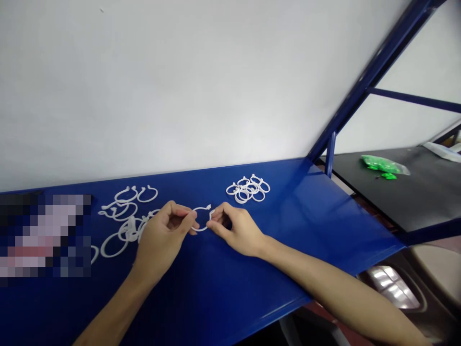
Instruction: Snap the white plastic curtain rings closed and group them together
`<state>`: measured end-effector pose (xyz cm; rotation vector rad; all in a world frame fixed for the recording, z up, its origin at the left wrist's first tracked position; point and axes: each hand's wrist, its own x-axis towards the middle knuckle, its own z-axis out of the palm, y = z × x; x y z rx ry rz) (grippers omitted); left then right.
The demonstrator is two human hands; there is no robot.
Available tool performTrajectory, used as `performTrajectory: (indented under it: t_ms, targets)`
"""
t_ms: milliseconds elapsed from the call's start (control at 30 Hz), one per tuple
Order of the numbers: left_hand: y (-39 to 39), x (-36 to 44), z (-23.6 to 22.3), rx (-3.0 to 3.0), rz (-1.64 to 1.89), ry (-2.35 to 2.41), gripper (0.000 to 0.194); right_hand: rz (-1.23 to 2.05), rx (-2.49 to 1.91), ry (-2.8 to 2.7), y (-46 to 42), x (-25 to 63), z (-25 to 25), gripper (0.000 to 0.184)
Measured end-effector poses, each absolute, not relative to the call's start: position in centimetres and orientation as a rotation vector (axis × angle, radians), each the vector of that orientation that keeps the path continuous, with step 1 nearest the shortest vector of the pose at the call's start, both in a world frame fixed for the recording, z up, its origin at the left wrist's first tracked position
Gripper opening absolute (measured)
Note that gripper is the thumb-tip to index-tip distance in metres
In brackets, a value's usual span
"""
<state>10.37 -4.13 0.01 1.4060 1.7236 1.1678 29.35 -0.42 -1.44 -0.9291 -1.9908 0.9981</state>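
Since opposing pinches are probably steadying it, the left hand (162, 235) and right hand (242, 231) are gripping one white ring (200, 230); clustered rings (248, 190) are lying beyond the right fingers (221, 210).

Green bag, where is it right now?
In the head view, the bag of green pieces lies toward the right, on the black table, to the right of the slanting blue beam and the right hand.
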Motion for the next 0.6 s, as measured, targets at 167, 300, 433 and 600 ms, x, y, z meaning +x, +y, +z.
performTrajectory:
  t_ms: [167, 300, 433, 600]
  targets:
    - [-4.3, 11.1, -0.5, 1.372, 1.139, 1.576, 0.036, 0.965, -0.835, -1.907, -0.5, 29.3, -1.6, 0.008]
    - [-4.4, 11.2, -0.7, 1.617, 1.047, 1.586, 0.041, 0.731, -0.779, -2.040, -0.4, 29.6, -1.9, 0.011]
    - [-4.6, 11.3, -1.0, 1.813, 1.042, 1.586, 0.042, 0.563, -0.670, -2.195, -0.6, 30.0, -1.7, 0.017]
    - [-4.8, 11.3, -2.0, 2.000, 1.097, 1.565, 0.034, 0.291, -0.602, -2.399, -0.7, 30.6, -1.8, 0.027]
